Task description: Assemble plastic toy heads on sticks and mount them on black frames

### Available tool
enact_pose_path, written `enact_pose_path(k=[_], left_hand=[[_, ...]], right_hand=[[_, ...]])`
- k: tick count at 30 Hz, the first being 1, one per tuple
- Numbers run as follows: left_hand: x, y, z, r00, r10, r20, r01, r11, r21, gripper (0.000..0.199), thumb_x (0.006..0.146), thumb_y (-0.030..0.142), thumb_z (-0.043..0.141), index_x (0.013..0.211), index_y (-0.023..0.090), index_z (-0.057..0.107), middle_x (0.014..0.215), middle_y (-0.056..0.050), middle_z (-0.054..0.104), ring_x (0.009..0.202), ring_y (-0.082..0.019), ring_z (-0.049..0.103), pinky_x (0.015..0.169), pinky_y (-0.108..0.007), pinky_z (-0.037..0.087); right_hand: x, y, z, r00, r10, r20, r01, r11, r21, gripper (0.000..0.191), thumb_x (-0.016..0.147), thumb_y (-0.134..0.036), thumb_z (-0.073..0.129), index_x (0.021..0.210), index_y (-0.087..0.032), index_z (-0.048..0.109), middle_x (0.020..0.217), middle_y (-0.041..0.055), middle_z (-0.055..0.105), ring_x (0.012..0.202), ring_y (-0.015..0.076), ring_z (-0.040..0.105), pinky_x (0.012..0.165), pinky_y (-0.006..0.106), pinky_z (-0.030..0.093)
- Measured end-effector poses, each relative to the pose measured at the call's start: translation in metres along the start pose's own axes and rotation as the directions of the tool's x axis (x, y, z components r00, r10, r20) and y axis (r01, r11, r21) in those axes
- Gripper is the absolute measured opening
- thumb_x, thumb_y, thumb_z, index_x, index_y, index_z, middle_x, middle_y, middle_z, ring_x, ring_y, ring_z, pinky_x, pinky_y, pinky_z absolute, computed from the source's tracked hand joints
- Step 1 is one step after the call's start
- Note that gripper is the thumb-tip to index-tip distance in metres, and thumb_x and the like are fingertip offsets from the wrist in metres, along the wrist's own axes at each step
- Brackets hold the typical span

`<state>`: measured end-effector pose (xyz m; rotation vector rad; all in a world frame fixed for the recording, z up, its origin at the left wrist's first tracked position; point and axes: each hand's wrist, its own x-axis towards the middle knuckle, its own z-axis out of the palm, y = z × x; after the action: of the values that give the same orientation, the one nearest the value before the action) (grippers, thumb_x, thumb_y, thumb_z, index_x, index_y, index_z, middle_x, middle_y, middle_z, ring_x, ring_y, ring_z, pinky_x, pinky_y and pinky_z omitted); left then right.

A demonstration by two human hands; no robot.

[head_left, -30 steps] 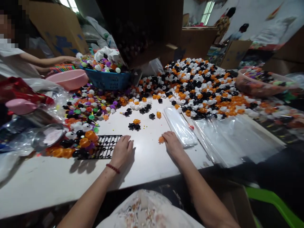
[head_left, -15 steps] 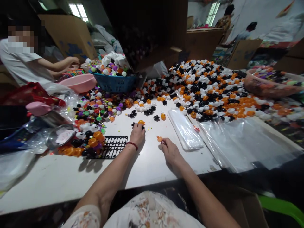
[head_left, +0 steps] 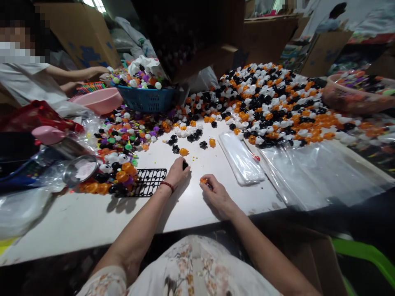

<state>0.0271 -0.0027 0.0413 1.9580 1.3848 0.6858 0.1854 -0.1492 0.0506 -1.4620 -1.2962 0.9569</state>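
Note:
My left hand (head_left: 178, 174) is closed around a small black plastic piece (head_left: 185, 165), mostly covered by the fingers. Across from it, my right hand (head_left: 216, 192) pinches a small orange plastic piece (head_left: 203, 180), and its far end is hidden in the fingers. Just beyond the left hand lie an orange pumpkin-like piece (head_left: 184, 152) and a black piece (head_left: 175, 149). Another black piece (head_left: 203, 144) and an orange one (head_left: 212, 142) rest farther out. A black grid rack (head_left: 151, 183) stands left of my left wrist, with orange, black and white pieces at its left end.
A large heap of white, orange and black pieces (head_left: 271, 102) covers the back right. Clear plastic bags (head_left: 242, 160) lie to the right. At the back left are a blue basket (head_left: 148, 100), a pink basin (head_left: 98, 101) and a co-worker (head_left: 24, 82). A flask (head_left: 58, 139) leans at left.
My left hand has drawn back from the orange piece, which now lies on the table, and grips a black piece. My right hand has moved slightly left, turning its orange piece inward. The view has tilted down.

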Motion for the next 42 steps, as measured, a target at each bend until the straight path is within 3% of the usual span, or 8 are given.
enact_pose_path(k=[2,5,7,10,17,24,34,42], left_hand=[[-0.012,0.010,-0.001,0.977,-0.203,0.064,0.212,0.894,-0.395,0.031,0.083,0.025,0.061,0.114,0.023,0.057,0.088,-0.002,0.061,0.081,-0.018,0.065,0.082,-0.037,0.056],[-0.033,0.024,-0.005,0.899,-0.320,0.300,0.411,0.376,-0.831,0.032,0.084,0.021,0.061,0.116,0.020,0.060,0.088,-0.003,0.066,0.080,-0.016,0.070,0.083,-0.033,0.059],[-0.047,0.031,-0.008,0.864,-0.306,0.399,0.448,0.107,-0.887,0.019,0.082,0.016,0.065,0.101,0.014,0.065,0.089,-0.006,0.069,0.090,-0.018,0.072,0.089,-0.031,0.058],[-0.062,0.038,-0.013,0.833,-0.290,0.471,0.478,-0.052,-0.877,0.006,0.081,0.013,0.067,0.086,0.011,0.066,0.092,-0.011,0.072,0.100,-0.022,0.072,0.090,-0.030,0.059],[-0.082,0.048,-0.013,0.868,-0.263,0.420,0.415,-0.076,-0.906,0.020,0.085,0.016,0.069,0.105,0.018,0.066,0.100,-0.007,0.071,0.103,-0.021,0.071,0.094,-0.033,0.058],[-0.090,0.053,-0.004,0.854,-0.331,0.403,0.378,-0.138,-0.915,0.008,0.085,0.014,0.069,0.079,0.013,0.064,0.091,-0.010,0.071,0.102,-0.023,0.071,0.092,-0.035,0.058],[-0.096,0.056,0.006,0.865,-0.260,0.430,0.425,-0.077,-0.902,0.030,0.091,0.038,0.066,0.092,0.008,0.068,0.100,-0.017,0.073,0.088,-0.022,0.072,0.081,-0.034,0.059],[-0.098,0.057,0.011,0.873,-0.262,0.412,0.411,-0.061,-0.910,0.032,0.089,0.040,0.068,0.092,0.008,0.067,0.098,-0.017,0.074,0.084,-0.021,0.071,0.076,-0.033,0.059]], right_hand=[[-0.003,-0.006,0.000,0.998,-0.061,0.006,0.062,0.993,-0.104,0.023,0.094,-0.040,0.053,0.106,-0.023,0.061,0.082,-0.0011,0.063,0.071,0.0147,0.055,0.073,0.029,0.044],[-0.006,-0.011,-0.001,0.987,-0.162,0.005,0.160,0.973,-0.169,0.022,0.095,-0.037,0.053,0.108,-0.022,0.063,0.089,0.0010,0.069,0.075,0.0153,0.059,0.078,0.030,0.045],[-0.007,-0.013,-0.001,0.983,-0.185,-0.014,0.181,0.972,-0.150,0.022,0.095,-0.037,0.055,0.110,-0.022,0.063,0.094,0.0020,0.071,0.077,0.0158,0.061,0.078,0.029,0.046],[-0.009,-0.015,0.001,0.983,-0.181,-0.027,0.178,0.979,-0.100,0.024,0.094,-0.037,0.057,0.113,-0.022,0.063,0.094,0.0022,0.071,0.077,0.0159,0.062,0.074,0.028,0.048],[-0.016,-0.020,0.009,0.977,-0.213,0.020,0.213,0.976,-0.048,0.029,0.093,-0.035,0.060,0.117,-0.019,0.064,0.095,0.0031,0.071,0.078,0.0147,0.063,0.073,0.026,0.049],[-0.021,-0.020,0.010,0.977,-0.210,0.023,0.211,0.975,-0.075,0.030,0.093,-0.036,0.060,0.116,-0.017,0.065,0.094,0.0050,0.072,0.077,0.0155,0.064,0.073,0.027,0.050],[-0.023,-0.018,0.007,0.971,-0.237,0.028,0.239,0.963,-0.124,0.024,0.093,-0.034,0.059,0.111,-0.020,0.067,0.102,0.0066,0.074,0.086,0.0190,0.068,0.079,0.030,0.053],[-0.025,-0.018,0.003,0.978,-0.206,-0.004,0.203,0.966,-0.161,0.021,0.092,-0.032,0.061,0.108,-0.020,0.066,0.105,0.0070,0.074,0.091,0.0199,0.069,0.084,0.032,0.053]])
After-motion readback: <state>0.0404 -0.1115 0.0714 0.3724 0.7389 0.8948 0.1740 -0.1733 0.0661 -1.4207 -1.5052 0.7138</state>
